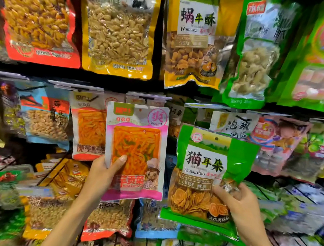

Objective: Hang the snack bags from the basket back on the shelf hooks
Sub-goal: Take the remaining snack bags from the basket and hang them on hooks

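our left hand [101, 174] clamps the pink pickle bag [135, 152] low, so its top meets the hook [146, 100] above; right hand [242, 206] pinches the green crisp bag [207, 177], waiting.

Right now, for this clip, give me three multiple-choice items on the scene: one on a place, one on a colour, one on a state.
1. Where is the pink-edged bag held?
A. At the hook under the middle shelf rail
B. Flat in a basket
C. Against the top-row bags

2. What colour is the packaging of the bag in the right hand?
A. Red
B. Green
C. Blue

3. How many hands are holding a bag?
A. None
B. One
C. Both

Answers: 1 A, its top edge sits just below the hook on the middle rail. 2 B, the green bag shows green borders around round crisps. 3 C, the left hand grips the pink-edged bag's lower left corner and the right hand pinches the green bag's right side.
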